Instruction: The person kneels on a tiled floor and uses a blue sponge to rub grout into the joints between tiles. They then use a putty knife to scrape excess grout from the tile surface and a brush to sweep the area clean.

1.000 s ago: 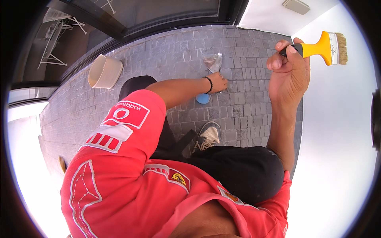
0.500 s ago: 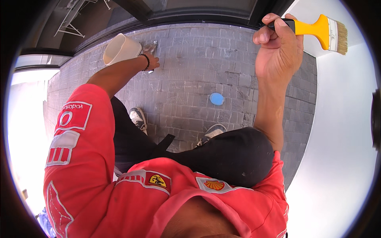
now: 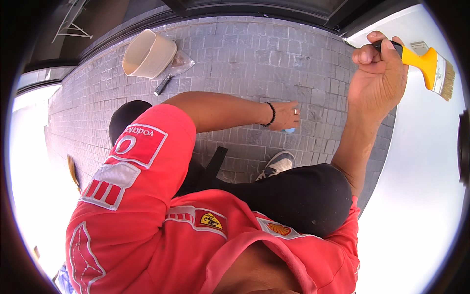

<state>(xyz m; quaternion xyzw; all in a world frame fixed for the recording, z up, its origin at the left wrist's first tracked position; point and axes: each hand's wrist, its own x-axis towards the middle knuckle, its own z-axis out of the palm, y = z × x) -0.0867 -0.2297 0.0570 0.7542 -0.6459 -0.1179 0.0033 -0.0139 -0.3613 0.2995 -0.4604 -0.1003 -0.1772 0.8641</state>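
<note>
Left hand (image 3: 285,115) lowered and right hand (image 3: 377,81) raised, I crouch over a grey block-paved floor (image 3: 235,54). Near the floor's far left edge sits a beige plastic tub (image 3: 161,55), a clear plastic bag (image 3: 183,62) beside it and a black tool handle (image 3: 163,85) at the bag's near side, its working end impossible to make out. Mid-floor, just beyond my sneaker (image 3: 280,164), my left fingers reach over a light-blue object (image 3: 290,131) that shows only as a sliver; whether they pinch it, I cannot tell. Above the floor's right edge, before a white wall (image 3: 411,161), my right hand grips a yellow flat paintbrush (image 3: 427,64) by its black handle end, bristles pointing away. Judging by how things lie, the brush is already secured, its pale bristles apparently dry; the light-blue object seems not yet lifted clear, and tub, bag and handle lie untouched.
</note>
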